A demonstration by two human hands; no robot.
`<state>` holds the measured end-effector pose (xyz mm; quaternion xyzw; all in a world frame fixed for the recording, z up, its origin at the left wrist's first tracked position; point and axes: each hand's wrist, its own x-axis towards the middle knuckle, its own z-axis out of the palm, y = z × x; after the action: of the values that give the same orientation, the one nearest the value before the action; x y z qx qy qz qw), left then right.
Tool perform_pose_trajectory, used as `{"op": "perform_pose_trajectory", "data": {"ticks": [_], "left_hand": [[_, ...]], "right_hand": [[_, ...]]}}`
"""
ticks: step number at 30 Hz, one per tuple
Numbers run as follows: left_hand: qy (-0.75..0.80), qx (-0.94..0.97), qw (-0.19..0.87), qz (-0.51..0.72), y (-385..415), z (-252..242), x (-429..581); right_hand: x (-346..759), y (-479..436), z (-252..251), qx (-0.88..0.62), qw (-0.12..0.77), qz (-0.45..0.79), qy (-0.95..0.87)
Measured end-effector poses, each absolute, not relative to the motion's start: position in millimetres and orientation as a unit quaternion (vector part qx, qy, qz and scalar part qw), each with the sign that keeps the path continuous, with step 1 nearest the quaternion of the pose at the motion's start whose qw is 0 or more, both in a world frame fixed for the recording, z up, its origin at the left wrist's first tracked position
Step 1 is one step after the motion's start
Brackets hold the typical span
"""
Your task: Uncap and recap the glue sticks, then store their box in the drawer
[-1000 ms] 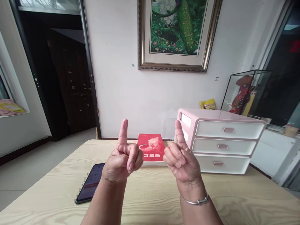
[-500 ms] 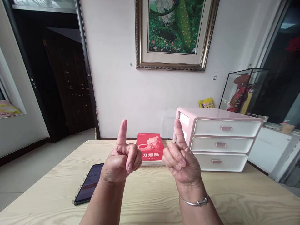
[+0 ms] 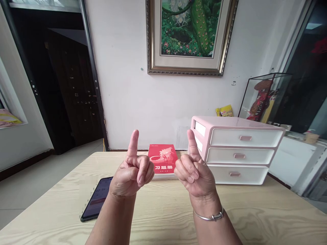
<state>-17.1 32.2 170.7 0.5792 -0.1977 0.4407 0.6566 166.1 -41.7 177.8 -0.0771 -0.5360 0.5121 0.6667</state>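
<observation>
Between the raised left hand (image 3: 133, 170) and right hand (image 3: 196, 172), a gap opens over the bare front of the wooden table (image 3: 159, 214), blocked farther back by a red book (image 3: 162, 158) lying flat. A pink-and-white drawer unit (image 3: 241, 156) bars the way behind and beside the right hand; near the left forearm (image 3: 114, 221), a phone (image 3: 97, 199) lies low, leaving room above it.

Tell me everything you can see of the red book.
The book lies flat and closed on the table, front upward. Its red cover, apparently paper, carries a pale picture and white characters below; whitish page edges show at the near side. The left hand and right hand, in front, hide its near corners; neither grips it.
</observation>
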Motion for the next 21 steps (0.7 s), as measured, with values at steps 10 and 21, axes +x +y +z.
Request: {"op": "perform_pose_trajectory", "data": {"ticks": [10, 21], "left_hand": [[-0.200, 0.578, 0.660, 0.436, 29.6, 170.5, -17.5], [0.126, 0.626, 0.659, 0.398, 42.0, 115.4, -11.8]], "right_hand": [[162.8, -44.6, 176.3, -0.058, 0.662, 0.522, -0.534], [165.4, -15.2, 117.0, -0.271, 0.684, 0.571, -0.365]]}}
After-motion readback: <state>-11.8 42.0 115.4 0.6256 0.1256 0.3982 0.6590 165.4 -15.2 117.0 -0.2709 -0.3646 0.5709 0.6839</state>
